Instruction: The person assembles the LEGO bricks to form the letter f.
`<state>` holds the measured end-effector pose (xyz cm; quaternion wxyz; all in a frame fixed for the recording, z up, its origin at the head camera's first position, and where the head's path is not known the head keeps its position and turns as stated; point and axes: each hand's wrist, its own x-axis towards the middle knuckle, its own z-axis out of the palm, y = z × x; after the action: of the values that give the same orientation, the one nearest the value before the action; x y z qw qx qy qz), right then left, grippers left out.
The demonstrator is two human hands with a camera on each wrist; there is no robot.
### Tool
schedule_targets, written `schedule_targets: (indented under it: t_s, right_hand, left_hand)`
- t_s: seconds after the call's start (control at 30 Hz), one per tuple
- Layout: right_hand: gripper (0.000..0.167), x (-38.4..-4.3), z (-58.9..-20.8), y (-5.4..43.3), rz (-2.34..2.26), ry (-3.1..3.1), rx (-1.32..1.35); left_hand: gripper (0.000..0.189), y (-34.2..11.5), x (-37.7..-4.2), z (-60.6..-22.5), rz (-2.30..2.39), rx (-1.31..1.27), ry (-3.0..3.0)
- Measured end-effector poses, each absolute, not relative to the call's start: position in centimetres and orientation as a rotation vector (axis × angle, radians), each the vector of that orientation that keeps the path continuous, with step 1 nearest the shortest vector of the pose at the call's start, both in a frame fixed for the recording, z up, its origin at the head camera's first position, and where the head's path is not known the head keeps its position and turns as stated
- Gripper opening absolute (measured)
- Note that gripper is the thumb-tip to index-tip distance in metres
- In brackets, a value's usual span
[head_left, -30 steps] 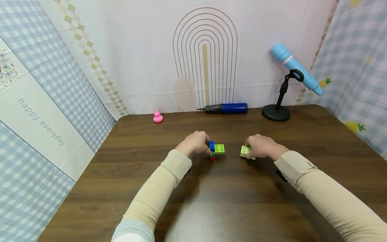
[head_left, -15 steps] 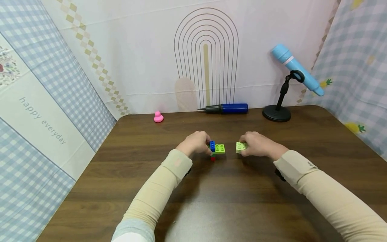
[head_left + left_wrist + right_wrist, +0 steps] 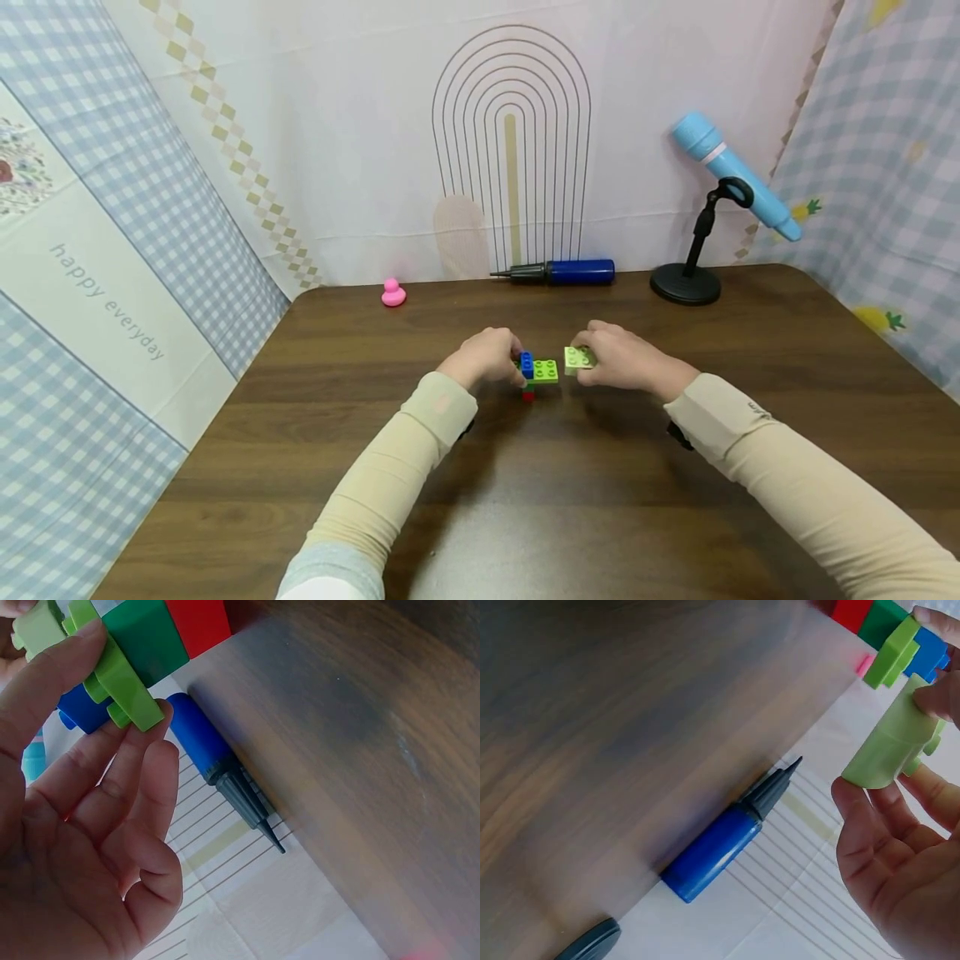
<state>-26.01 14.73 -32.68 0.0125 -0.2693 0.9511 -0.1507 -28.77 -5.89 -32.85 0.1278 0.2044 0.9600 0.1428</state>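
Note:
My left hand (image 3: 486, 357) grips a small stack of building bricks. In the left wrist view a red brick (image 3: 199, 627) is at its base, with a dark green brick (image 3: 146, 641) above. A flat lime green plate (image 3: 127, 686) crosses over that, and a blue brick (image 3: 84, 710) tops it. Thumb and fingers pinch the lime plate and the blue brick. My right hand (image 3: 618, 358) pinches a pale green brick (image 3: 577, 358) with rounded sides. In the head view this brick hangs just right of the lime plate's free end, a small gap between them.
Along the back of the brown table (image 3: 360, 467) lie a pink rubber duck (image 3: 393, 293) and a blue hand pump (image 3: 581, 272). A light blue toy microphone (image 3: 738, 175) leans in a black stand (image 3: 686, 284) at the back right. Patterned cloths hang behind and at both sides.
My right hand has carried the pale green brick left, and up from the table, toward the stack. The left hand has kept its grip and place.

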Motion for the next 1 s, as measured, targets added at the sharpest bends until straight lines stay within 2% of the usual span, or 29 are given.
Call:
schedule_targets:
  t_s: [1.0]
  right_hand:
    - [0.038, -26.0, -31.8, 10.3, -0.578, 2.939, -0.913]
  left_hand:
    - [0.025, -6.0, -28.8, -32.9, 0.433, 0.636, 2.768]
